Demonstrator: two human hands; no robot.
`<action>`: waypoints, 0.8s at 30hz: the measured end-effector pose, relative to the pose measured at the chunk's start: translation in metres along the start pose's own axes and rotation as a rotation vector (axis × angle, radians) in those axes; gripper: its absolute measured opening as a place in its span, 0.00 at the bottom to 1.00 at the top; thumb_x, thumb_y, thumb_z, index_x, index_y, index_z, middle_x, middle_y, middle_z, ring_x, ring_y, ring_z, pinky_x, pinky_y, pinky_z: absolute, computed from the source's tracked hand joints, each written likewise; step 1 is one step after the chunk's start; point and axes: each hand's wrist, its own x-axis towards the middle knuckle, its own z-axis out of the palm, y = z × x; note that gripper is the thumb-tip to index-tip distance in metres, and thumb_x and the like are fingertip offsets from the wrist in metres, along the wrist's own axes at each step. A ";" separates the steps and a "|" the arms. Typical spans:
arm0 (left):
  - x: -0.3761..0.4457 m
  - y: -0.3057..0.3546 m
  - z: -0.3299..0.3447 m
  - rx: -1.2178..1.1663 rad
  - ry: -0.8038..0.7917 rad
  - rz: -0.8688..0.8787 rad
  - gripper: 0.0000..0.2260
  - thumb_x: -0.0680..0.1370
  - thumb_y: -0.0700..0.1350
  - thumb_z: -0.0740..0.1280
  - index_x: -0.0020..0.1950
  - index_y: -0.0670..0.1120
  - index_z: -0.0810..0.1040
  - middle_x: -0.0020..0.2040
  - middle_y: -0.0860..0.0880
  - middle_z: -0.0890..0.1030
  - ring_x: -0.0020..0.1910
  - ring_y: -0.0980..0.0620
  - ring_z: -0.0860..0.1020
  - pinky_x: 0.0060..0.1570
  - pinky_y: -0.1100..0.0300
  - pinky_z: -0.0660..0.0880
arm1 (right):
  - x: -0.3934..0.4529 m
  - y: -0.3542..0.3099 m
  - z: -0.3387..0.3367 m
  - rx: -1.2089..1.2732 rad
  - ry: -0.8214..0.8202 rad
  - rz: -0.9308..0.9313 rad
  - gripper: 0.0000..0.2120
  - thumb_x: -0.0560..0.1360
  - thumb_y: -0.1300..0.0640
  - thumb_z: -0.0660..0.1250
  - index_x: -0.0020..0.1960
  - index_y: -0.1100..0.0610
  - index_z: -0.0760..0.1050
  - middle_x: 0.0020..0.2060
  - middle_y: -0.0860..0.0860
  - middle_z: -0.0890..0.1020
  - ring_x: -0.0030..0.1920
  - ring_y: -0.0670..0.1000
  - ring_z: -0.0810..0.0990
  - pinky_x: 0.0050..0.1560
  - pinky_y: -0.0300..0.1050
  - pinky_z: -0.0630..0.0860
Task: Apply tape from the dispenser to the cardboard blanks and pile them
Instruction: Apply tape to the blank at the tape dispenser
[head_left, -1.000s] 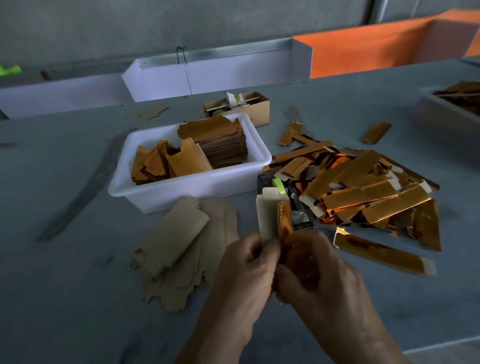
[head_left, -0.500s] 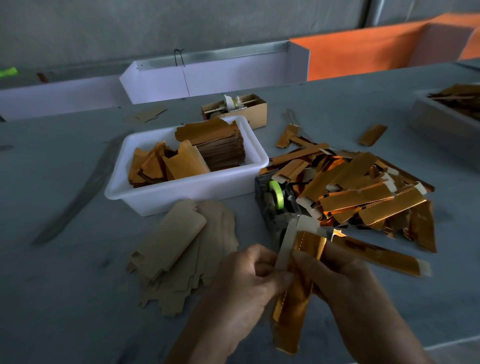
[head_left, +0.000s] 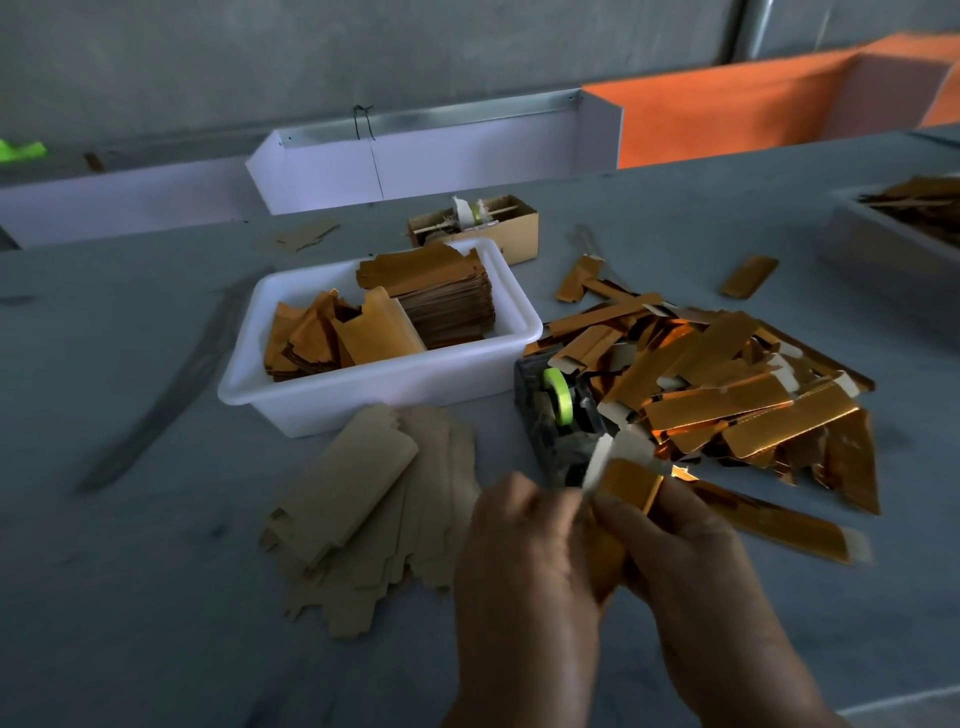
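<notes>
Both hands meet low in the middle of the view, backs toward the camera. The left hand (head_left: 524, 545) has its fingers curled inward, its grip pinching the near edge of a gold cardboard blank (head_left: 631, 480). The right hand (head_left: 680, 551) wraps round the same blank from the other side, its grip shut on the gold face, fingers pointing up and away. The blank stands steeply tilted between the two grips, its pale flap sticking out at the top beside the gold face; its lower part is hidden behind the hands.

Just beyond the grips, almost touching the blank's top, stands the dark tape dispenser (head_left: 558, 421) with a green roll on it. Beyond and to the right of the right grip lies a loose pile of gold blanks (head_left: 727, 384) on the grey table (head_left: 130, 571), with one long blank (head_left: 779, 522) lying apart, just right of the right hand. Left of the left grip a fan of plain brown blanks (head_left: 363, 499) lies flat. Farther off, beyond those, a white tub (head_left: 374, 389) holds more stacked pieces, and behind it sits a small cardboard box (head_left: 498, 223).
</notes>
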 end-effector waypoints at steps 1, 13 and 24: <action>-0.001 0.003 0.004 0.113 -0.041 0.022 0.15 0.62 0.42 0.80 0.46 0.49 0.84 0.37 0.51 0.75 0.36 0.53 0.77 0.33 0.62 0.74 | 0.000 0.000 0.001 0.005 -0.011 0.006 0.03 0.73 0.62 0.67 0.41 0.60 0.79 0.37 0.63 0.82 0.41 0.63 0.80 0.46 0.58 0.78; -0.010 0.024 0.007 0.136 -0.132 -0.050 0.29 0.51 0.45 0.82 0.52 0.52 0.84 0.38 0.54 0.75 0.34 0.59 0.77 0.22 0.71 0.68 | -0.003 -0.009 -0.006 0.095 -0.098 0.079 0.17 0.63 0.49 0.66 0.46 0.60 0.79 0.38 0.58 0.83 0.40 0.53 0.83 0.41 0.46 0.76; 0.006 0.002 -0.011 -0.637 -0.117 -0.544 0.05 0.73 0.42 0.73 0.40 0.50 0.79 0.37 0.50 0.83 0.35 0.56 0.82 0.29 0.62 0.78 | -0.001 -0.011 -0.005 0.197 -0.093 0.041 0.11 0.64 0.52 0.66 0.39 0.59 0.77 0.30 0.54 0.78 0.31 0.49 0.78 0.42 0.47 0.74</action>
